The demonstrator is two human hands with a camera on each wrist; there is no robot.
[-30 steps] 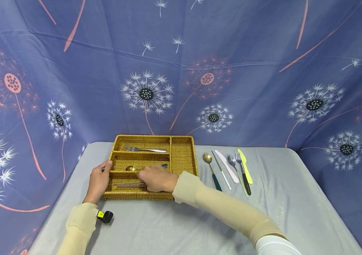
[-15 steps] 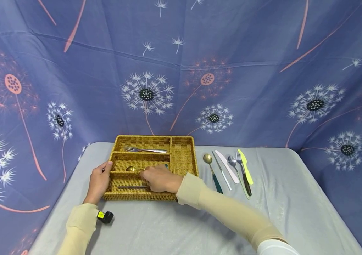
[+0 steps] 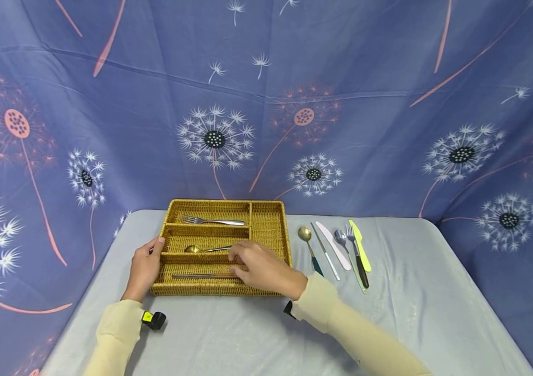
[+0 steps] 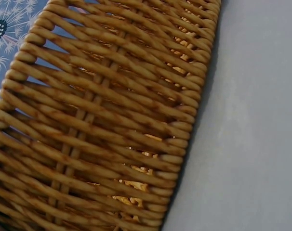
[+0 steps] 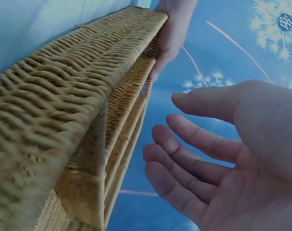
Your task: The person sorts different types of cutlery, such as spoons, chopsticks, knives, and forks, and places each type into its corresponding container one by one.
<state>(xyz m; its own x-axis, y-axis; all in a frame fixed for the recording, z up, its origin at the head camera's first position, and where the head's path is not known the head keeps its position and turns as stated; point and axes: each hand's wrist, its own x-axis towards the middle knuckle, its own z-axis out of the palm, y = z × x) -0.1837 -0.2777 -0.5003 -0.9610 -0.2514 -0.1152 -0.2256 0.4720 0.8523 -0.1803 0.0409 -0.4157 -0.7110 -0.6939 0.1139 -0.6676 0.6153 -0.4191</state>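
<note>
A woven wicker cutlery tray (image 3: 271, 235) with several compartments stands on the table. My left hand (image 3: 144, 269) grips its left edge, thumb at the rim. Above the tray's front right part is my right hand (image 3: 263, 269), fingers loosely bent and apart; the right wrist view shows nothing between fingers and thumb. A silver fork (image 3: 213, 221) lies in the back compartment. In the middle one lies a gold spoon (image 3: 193, 249), its handle end hidden behind my right hand. Thin metal chopsticks (image 3: 196, 275) lie in the front compartment, partly covered by that hand.
Right of the tray lie a gold spoon (image 3: 305, 234), a slim white-handled utensil (image 3: 326, 251), a pink knife (image 3: 334, 246), a silver spoon (image 3: 340, 238), a dark-handled fork (image 3: 362, 272) and a yellow knife (image 3: 360, 246). A patterned cloth (image 3: 365, 130) hangs behind the table.
My right hand has let go of the gold spoon and moved to the right, its fingers opening. More of the spoon's handle and the chopsticks shows now. My left hand has stayed put.
</note>
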